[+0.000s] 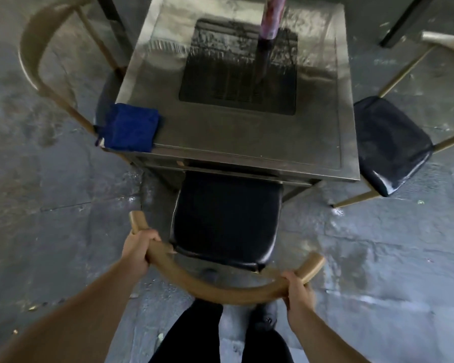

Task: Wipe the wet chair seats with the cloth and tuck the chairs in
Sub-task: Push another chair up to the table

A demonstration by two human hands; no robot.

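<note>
Wet grey stone floor [63,195] all round a square metal table [247,142]. Left hand [136,247] and right hand [298,292] both wrap fingers around the curved wooden backrest [220,289] of a black-cushioned chair [226,221], its seat partly under the table. Folded blue cloth [130,129] sits on the table's near-left corner.

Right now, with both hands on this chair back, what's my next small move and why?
Probably push the near chair straight forward. Your left hand and right hand grip its curved backrest, and most of the seat sticks out from under the table.
</note>
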